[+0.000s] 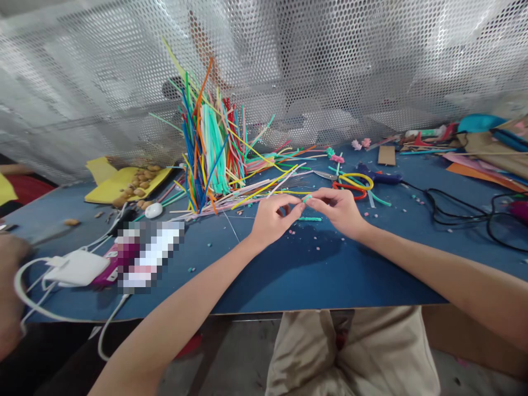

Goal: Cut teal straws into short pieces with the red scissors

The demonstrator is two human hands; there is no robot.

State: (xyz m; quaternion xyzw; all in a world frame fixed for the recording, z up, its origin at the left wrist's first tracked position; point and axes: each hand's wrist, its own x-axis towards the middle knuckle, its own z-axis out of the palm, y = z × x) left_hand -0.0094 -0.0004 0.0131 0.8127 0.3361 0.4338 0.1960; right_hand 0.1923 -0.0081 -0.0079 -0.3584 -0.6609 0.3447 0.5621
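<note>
Pinching small teal piece (307, 198) between left fingers (295, 210) and right fingers (320, 205), both clamped on it, just above worktop (297, 280). Looks part-worked, not yet set down; with teal strip (310, 219) loose on worktop nearby.

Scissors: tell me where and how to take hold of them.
Grip the scissors by the two loops, probably best from the near right side: the loops lie rightward, while the blades point left, toward the loose stems.

Perforated metal screen (330, 66) behind blue tabletop (264, 280)
</note>
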